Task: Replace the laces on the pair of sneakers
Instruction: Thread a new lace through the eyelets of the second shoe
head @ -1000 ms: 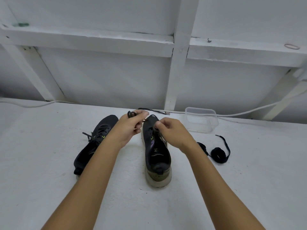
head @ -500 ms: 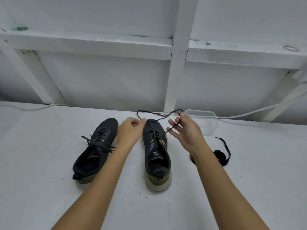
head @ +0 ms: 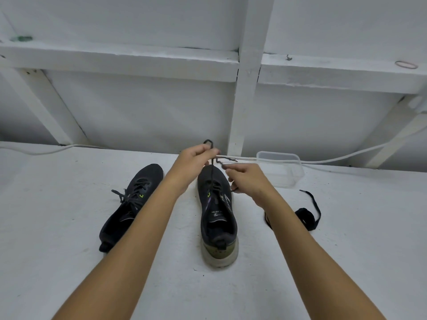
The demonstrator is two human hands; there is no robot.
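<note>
Two black sneakers stand on the white surface. The left sneaker [head: 129, 204] is laced, its lace ends loose. The right sneaker [head: 218, 218] stands heel toward me. Its black lace [head: 211, 174] runs up from the eyelets to my left hand [head: 196, 162], which pinches it above the toe, a loop sticking out past the fingers. My right hand [head: 247, 179] pinches another stretch of the same lace just right of the toe. A bundle of black spare laces [head: 305, 215] lies to the right, partly behind my right forearm.
A clear plastic container [head: 280, 168] stands behind the right sneaker, near the wall. A white cable [head: 346, 158] runs along the back edge of the surface. White wooden beams and a post [head: 245, 100] rise behind. A rubber band [head: 406, 64] lies on the upper ledge.
My left hand has risen and moved right, pulling the lace up from the right sneaker. My right hand has dropped closer to the toe and closed its fingers on the lace.
</note>
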